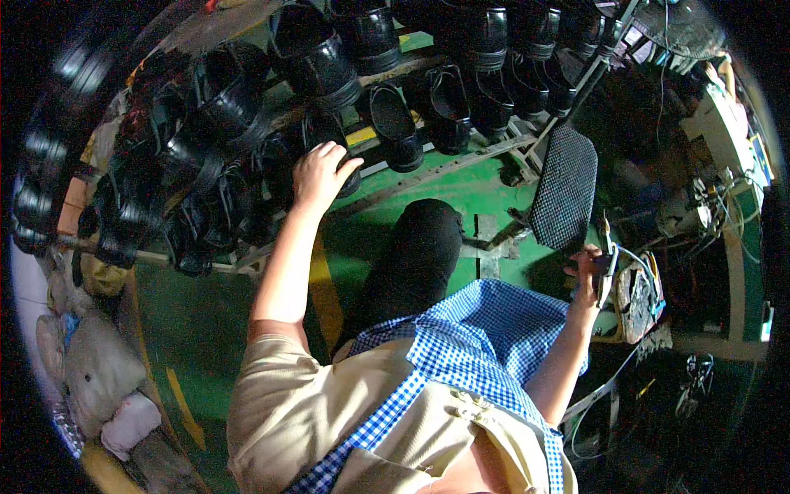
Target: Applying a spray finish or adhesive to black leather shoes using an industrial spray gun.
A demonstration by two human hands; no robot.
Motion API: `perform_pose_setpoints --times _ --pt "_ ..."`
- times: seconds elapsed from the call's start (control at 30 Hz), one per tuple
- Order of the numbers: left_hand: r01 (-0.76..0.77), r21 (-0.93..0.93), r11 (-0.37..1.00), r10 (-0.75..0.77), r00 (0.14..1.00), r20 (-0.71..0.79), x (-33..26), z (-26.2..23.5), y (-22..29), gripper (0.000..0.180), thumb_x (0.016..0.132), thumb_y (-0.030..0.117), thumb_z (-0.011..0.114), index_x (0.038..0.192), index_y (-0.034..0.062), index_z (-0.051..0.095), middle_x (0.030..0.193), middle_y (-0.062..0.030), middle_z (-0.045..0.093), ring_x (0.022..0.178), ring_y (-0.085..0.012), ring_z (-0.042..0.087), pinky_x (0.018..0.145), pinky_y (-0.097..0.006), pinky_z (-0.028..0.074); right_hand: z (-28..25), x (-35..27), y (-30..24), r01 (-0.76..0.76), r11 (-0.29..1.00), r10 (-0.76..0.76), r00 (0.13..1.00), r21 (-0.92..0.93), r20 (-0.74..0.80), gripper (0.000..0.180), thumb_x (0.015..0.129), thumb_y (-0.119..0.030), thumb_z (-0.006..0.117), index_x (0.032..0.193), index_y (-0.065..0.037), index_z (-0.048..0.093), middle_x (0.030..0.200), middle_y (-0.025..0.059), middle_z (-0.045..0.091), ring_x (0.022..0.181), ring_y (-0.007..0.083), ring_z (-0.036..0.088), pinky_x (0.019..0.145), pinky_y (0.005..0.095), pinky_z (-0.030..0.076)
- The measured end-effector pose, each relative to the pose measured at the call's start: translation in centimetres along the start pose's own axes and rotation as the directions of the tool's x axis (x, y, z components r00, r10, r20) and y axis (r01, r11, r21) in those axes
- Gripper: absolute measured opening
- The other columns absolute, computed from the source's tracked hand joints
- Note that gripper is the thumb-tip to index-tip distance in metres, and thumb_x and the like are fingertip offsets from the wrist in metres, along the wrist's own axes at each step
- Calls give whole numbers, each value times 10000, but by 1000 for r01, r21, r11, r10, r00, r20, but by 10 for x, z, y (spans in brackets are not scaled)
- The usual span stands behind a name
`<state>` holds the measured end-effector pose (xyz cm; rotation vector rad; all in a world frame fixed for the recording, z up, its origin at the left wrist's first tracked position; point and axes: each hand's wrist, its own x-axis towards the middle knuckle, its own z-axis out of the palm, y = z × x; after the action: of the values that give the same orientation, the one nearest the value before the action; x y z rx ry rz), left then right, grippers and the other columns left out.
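My left hand point(319, 177) reaches up to the lower shelf of a shoe rack. Its fingers close over the heel end of a shiny black shoe point(326, 130), and the thumb lies along the shoe's right side. Other black shoes stand close by, one of them point(393, 123) just to the right with its opening facing up. Low at the right, my right hand point(586, 267) is closed around a dark, narrow tool point(609, 267) with a pale pointed end. Its exact kind does not show clearly.
Rows of black shoes point(313, 58) fill the slanted rack point(461, 169) ahead. A dark mesh-textured panel point(566, 188) stands above my right hand. Farther right are a cluttered bench, cables point(745, 222) and a fan point(679, 29). Stuffed sacks point(103, 362) lie at the left on the green floor point(177, 321).
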<state>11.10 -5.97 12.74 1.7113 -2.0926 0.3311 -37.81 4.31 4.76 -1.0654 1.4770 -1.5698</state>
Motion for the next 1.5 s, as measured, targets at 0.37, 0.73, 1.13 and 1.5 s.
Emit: perform_pose_setpoints --times 0.37,0.73,1.13,1.5 --pt "-108 126 986 85 980 177 48 19 59 571 775 571 723 950 27 727 995 -101 704 1104 -268 602 1179 -517 253 10 -3 -2 -79 997 80 997 21 -18 519 915 -355 695 1342 -104 545 1051 33 637 802 131 637 609 272 530" --pt "213 -815 539 15 965 262 44 -54 95 180 938 125 683 1048 4 608 901 -43 639 862 -84 574 779 -271 480 17 -3 -32 -180 982 181 984 57 2 455 845 -211 717 1262 -106 569 1005 35 604 816 163 612 554 254 531" --pt "-411 -807 424 492 853 -176 52 -145 210 380 767 278 827 912 24 585 807 -103 578 734 -285 560 704 -389 449 28 -17 -53 -133 968 102 983 213 150 397 871 -138 700 1196 -37 496 887 44 680 776 113 648 660 247 510" --pt "-603 -667 437 841 537 65 60 -108 242 285 770 182 788 997 93 641 887 -61 622 953 -264 628 1117 -537 348 16 -24 -37 216 859 -198 976 -463 88 259 848 -245 739 987 -45 650 899 121 611 812 341 615 709 404 520"
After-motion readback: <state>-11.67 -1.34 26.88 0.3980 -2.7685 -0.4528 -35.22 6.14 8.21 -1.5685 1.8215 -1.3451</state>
